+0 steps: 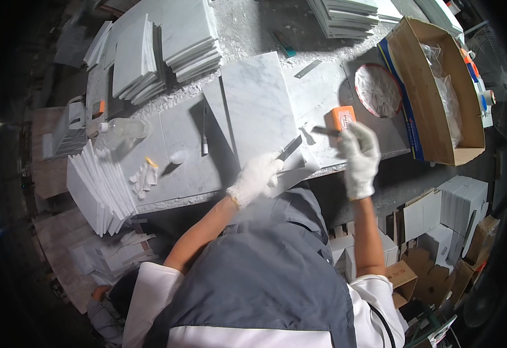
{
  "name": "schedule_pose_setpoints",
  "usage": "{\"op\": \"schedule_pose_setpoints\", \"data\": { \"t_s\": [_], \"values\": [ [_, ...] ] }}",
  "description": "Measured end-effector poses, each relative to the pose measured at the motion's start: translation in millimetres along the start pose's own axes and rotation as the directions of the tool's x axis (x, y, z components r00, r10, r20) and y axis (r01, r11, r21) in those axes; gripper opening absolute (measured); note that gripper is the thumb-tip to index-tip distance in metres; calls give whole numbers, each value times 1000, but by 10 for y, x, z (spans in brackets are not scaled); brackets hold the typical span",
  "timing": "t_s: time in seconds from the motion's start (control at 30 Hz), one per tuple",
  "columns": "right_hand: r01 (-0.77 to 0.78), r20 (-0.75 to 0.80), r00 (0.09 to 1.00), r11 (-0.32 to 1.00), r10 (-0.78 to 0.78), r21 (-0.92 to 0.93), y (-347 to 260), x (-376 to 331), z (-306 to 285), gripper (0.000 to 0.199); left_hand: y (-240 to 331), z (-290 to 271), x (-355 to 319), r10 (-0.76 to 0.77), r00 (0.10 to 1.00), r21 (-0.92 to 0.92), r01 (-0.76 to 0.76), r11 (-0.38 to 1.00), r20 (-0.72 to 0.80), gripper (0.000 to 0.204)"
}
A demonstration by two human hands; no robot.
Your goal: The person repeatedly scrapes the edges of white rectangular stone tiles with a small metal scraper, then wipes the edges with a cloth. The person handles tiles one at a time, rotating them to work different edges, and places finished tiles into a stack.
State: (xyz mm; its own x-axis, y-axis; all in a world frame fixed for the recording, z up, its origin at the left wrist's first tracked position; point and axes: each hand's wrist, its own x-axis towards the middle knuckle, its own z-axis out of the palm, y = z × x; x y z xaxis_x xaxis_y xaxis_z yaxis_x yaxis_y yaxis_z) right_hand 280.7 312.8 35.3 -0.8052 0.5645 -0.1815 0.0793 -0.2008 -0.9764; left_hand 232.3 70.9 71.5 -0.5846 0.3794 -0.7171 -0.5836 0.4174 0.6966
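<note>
Both my hands wear white work gloves. My left hand [257, 176] is closed around a flat, grey metal blade [290, 148] that points up and right. It is at the near edge of a large grey-veined white marble tile [259, 104], which lies partly over another tile [215, 116]. Raised to the right of it, my right hand [360, 158] grips a dark, narrow flat strip [326, 131] that sticks out to the left; its exact kind is unclear. Just beyond this hand is a small orange box [344, 117].
Tile stacks [189, 35] stand at the far left, with more tiles [100, 188] at the near left. A clear bottle [124, 131] and spare gloves [145, 178] are on the left. On the right are a red-rimmed round container [377, 90] and an open cardboard box [468, 87].
</note>
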Motion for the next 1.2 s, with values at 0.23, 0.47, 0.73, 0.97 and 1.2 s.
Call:
{"op": "schedule_pose_setpoints", "data": {
  "t_s": [0.23, 0.47, 0.73, 0.97, 1.2],
  "values": [
    [63, 3, 998, 939, -66, -337, 558, -538, 492, 18, -15, -33, 5, 21, 1000, -58, -20, 998, 11, 36],
    [320, 232, 943, 844, -239, -430, 344, -589, 472, 35, -48, -28, 10, -8, 1000, -140, 6, 990, -15, 27],
    [263, 299, 952, 691, -71, -673, 232, -622, 461, 30, -118, 26, -6, -16, 1000, -198, 12, 980, -17, 33],
    [254, 351, 936, 716, -14, -650, 410, -689, 484, 31, -163, 40, -8, -24, 999, -206, 15, 979, -39, 34],
    [76, 249, 968, 893, 41, -443, 489, -914, 703, 34, -248, 61, 44, -8, 996, -241, -14, 971, -89, 29]
  ]
}}
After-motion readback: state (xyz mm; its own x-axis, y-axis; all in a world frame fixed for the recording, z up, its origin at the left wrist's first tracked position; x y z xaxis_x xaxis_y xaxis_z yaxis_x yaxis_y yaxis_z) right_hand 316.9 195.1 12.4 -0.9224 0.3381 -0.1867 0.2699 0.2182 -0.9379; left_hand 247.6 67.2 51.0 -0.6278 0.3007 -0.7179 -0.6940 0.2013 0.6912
